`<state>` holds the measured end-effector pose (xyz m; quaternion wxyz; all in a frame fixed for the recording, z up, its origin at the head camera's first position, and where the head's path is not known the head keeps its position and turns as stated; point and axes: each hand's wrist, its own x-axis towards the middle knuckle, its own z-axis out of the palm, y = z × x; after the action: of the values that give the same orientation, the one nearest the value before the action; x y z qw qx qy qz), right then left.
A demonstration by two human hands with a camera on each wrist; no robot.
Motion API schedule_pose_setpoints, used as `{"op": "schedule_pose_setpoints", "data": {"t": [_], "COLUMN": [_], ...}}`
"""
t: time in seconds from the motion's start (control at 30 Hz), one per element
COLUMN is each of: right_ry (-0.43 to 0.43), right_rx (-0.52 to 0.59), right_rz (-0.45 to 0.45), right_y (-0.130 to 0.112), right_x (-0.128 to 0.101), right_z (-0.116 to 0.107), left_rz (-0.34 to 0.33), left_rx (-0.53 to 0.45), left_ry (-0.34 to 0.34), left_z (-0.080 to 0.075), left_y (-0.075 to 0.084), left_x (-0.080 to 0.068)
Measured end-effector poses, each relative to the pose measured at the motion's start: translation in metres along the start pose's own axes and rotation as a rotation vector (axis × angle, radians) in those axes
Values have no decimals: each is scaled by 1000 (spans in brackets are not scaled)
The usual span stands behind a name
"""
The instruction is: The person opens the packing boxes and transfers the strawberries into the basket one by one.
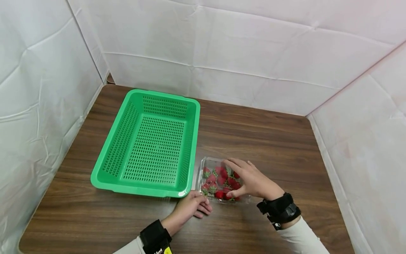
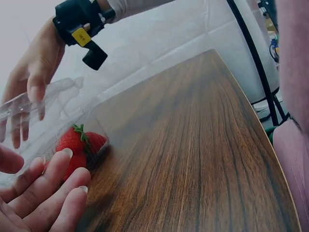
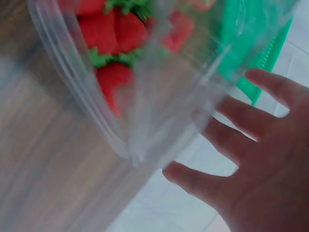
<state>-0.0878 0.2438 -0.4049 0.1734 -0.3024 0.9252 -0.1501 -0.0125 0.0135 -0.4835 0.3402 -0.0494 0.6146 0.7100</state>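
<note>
A clear plastic clamshell box of red strawberries stands on the table. Its see-through lid is tilted up over the fruit in the left wrist view. My right hand reaches over the box from the right; its spread, fairly straight fingers lie at the lid in the right wrist view. By the box's near left corner is my left hand, low over the wood, its fingers loosely bent in front of the strawberries and holding nothing.
A large green perforated basket stands directly left of the box, its near right corner by my left hand. The brown wooden table has white sheeting at its back and sides.
</note>
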Motion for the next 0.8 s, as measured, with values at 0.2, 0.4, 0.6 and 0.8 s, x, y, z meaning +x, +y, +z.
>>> {"op": "schedule_pose_setpoints", "data": {"t": [0.2, 0.4, 0.6, 0.8], "right_ry": [21, 207, 569, 799], "right_rx": [2, 6, -28, 143], "right_rz": [23, -15, -31, 46], "right_y": [-7, -5, -1, 14], "right_x": [-9, -25, -36, -28], "right_z": [-4, -6, 0, 9], "left_rz": [-9, -20, -15, -10], "left_rx": [-35, -46, -32, -9], "left_ry": [-25, -53, -63, -57], "left_z": [-3, -5, -4, -6], "left_y": [-2, -2, -2, -3], "left_x": [0, -1, -2, -2]}}
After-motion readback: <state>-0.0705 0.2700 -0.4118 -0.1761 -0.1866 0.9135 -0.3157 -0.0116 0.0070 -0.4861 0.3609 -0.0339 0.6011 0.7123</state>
